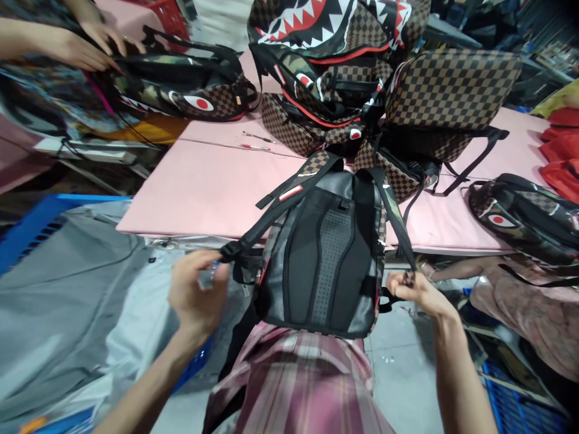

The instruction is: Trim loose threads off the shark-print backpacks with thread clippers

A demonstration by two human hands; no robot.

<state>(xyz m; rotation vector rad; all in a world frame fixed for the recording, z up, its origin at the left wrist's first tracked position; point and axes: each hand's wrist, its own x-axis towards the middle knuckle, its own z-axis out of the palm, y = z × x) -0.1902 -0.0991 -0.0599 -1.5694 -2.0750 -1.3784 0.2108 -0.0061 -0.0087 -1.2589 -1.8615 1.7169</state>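
Note:
A backpack point(325, 259) rests against my lap and the table's front edge, its black padded back facing up. My left hand point(198, 286) is closed at the buckle end of the left shoulder strap point(262, 226), pulled out to the side. On the other side, my right hand point(414, 288) pinches the lower end of the right shoulder strap point(398, 220). Checkered and camouflage patches show on the straps near the top. The backpack's front is hidden beneath it.
Several checkered backpacks point(452, 90) are piled on the pink table point(203, 187), beside two pens point(253, 147). A co-worker's hands point(85, 48) touch another backpack point(194, 84) at left. Further right lies another backpack point(520, 217). A blue crate point(27, 235) with grey material stands at left.

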